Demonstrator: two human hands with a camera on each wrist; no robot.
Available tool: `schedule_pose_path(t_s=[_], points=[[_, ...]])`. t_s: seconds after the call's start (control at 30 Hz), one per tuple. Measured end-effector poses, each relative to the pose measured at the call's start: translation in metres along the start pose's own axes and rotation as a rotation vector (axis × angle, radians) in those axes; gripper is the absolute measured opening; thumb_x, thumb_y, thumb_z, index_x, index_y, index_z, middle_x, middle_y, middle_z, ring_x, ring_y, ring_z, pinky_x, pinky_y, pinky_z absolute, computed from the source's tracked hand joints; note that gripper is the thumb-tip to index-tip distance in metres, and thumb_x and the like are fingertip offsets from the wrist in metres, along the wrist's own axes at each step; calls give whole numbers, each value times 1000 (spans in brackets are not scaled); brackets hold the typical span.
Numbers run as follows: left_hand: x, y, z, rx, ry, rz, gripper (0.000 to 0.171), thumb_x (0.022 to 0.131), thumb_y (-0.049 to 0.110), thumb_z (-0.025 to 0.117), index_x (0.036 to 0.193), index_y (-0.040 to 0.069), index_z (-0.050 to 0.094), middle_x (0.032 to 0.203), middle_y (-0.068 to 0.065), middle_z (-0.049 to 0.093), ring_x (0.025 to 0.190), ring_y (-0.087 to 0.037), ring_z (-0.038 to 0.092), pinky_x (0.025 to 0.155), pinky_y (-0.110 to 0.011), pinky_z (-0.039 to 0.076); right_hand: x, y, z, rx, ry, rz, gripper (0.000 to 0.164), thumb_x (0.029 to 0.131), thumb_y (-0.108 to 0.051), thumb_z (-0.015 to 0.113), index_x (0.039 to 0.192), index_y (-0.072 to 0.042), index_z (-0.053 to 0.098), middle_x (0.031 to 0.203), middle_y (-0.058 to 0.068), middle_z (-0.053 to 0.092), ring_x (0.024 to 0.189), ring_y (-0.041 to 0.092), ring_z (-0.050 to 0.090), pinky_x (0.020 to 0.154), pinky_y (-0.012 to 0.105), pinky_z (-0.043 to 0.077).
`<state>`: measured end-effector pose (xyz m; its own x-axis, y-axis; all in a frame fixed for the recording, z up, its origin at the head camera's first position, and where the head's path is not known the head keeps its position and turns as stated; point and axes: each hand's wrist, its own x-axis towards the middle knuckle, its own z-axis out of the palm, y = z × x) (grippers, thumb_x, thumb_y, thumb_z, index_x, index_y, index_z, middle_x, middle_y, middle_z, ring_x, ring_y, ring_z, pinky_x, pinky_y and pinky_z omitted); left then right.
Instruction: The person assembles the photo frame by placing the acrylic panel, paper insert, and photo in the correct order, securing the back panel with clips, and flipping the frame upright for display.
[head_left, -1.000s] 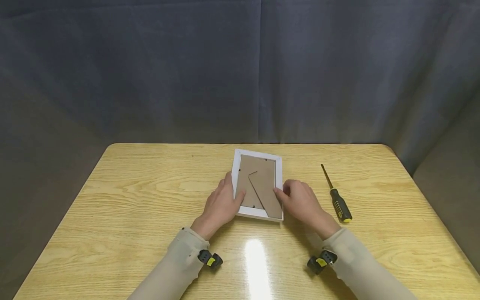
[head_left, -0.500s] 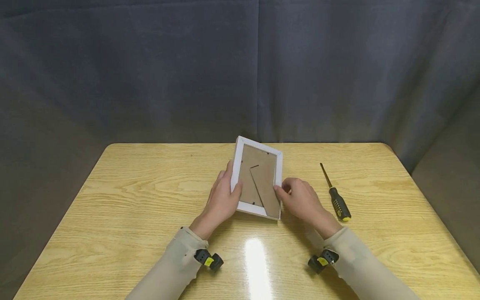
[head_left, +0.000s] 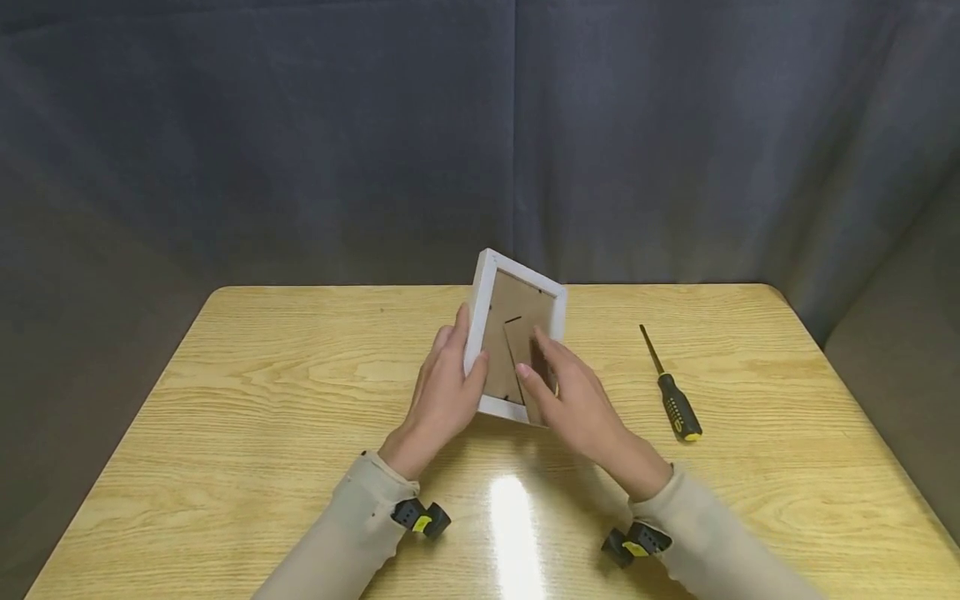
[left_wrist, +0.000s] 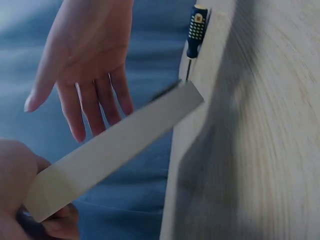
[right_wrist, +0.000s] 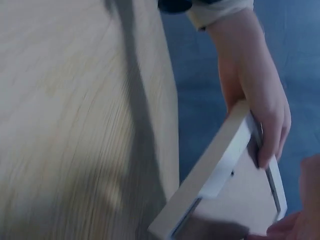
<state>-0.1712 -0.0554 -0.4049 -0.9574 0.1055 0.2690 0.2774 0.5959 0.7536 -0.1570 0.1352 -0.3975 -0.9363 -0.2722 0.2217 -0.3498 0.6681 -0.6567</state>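
A white picture frame is held tilted above the table, its brown backboard facing me. My left hand grips its left edge, thumb on the back and fingers behind. Over the lower right of the backboard is my right hand, its fingers extended near the stand flap; whether the fingertips touch it is unclear. In the left wrist view the frame's side edge crosses in front of the spread fingers of the right hand. The right wrist view has the left hand around the frame's rim.
A screwdriver with a black and yellow handle lies on the wooden table, to the right of the right hand. Dark curtains hang behind the table and at its sides.
The frame's far end has been raised, so it tilts more steeply. My right hand has let go of the right edge and moved left over the backboard, its fingers opening out.
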Motion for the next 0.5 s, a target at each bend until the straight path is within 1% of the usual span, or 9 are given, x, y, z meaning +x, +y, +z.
schedule_pose_path(t_s=[0.03, 0.1, 0.17, 0.23, 0.27, 0.33, 0.4, 0.43, 0.5], points=[[0, 2, -1, -3, 9, 8, 69, 102, 18, 56, 161, 5, 23, 126, -18, 57, 87, -23, 62, 69, -35, 55, -1, -4, 0, 17, -12, 4, 71, 107, -45, 46, 157, 2, 28, 162, 21, 34, 148, 38, 38, 120, 54, 34], [0, 7, -3, -12, 41, 26, 69, 100, 18, 60, 160, 4, 27, 125, -19, 59, 90, -26, 63, 71, -38, 57, -3, -9, 1, 59, -32, 17, 73, 107, -48, 41, 159, 1, 23, 164, 20, 30, 145, 39, 43, 118, 54, 38], [0, 12, -4, -19, 88, 56, 67, 96, 16, 65, 156, 4, 37, 121, -18, 63, 93, -28, 65, 73, -41, 59, -5, -12, 1, 110, -41, 29, 75, 108, -49, 38, 160, 0, 18, 164, 21, 30, 141, 42, 47, 114, 55, 42], [0, 16, -5, -17, 136, 97, 60, 92, 14, 69, 148, 3, 50, 114, -17, 66, 91, -28, 67, 74, -42, 59, -5, -14, 2, 181, -48, 37, 74, 109, -47, 36, 161, 0, 12, 164, 22, 28, 141, 42, 47, 112, 56, 43], [0, 18, -6, -10, 158, 116, 56, 90, 14, 71, 143, 3, 56, 111, -15, 68, 90, -28, 67, 74, -42, 59, -5, -14, 2, 217, -48, 38, 73, 109, -44, 35, 161, 0, 8, 164, 23, 27, 142, 42, 46, 112, 56, 44], [-1, 22, -6, 9, 187, 151, 45, 88, 13, 73, 131, 3, 66, 105, -13, 70, 86, -25, 68, 72, -40, 58, -4, -16, 3, 307, -55, 30, 72, 111, -39, 33, 161, 2, 1, 165, 25, 23, 148, 42, 37, 116, 55, 39], [-3, 25, -5, 21, 199, 176, 36, 87, 13, 74, 122, 3, 71, 102, -10, 72, 83, -23, 67, 69, -38, 56, -3, -17, 3, 412, -62, 10, 70, 112, -35, 29, 160, 3, -4, 166, 26, 19, 152, 40, 29, 118, 56, 35], [-4, 27, -4, 26, 203, 186, 33, 87, 13, 74, 119, 2, 72, 101, -9, 72, 81, -22, 67, 68, -36, 55, -2, -17, 3, 465, -67, 1, 70, 112, -36, 26, 160, 3, -6, 166, 27, 18, 152, 41, 28, 118, 57, 34], [-6, 30, -1, 35, 204, 204, 31, 86, 13, 74, 115, 3, 73, 100, -8, 73, 78, -20, 67, 65, -33, 54, -1, -19, 3, 572, -83, -28, 71, 111, -43, 21, 161, 1, -6, 167, 27, 17, 152, 42, 27, 119, 58, 33]])
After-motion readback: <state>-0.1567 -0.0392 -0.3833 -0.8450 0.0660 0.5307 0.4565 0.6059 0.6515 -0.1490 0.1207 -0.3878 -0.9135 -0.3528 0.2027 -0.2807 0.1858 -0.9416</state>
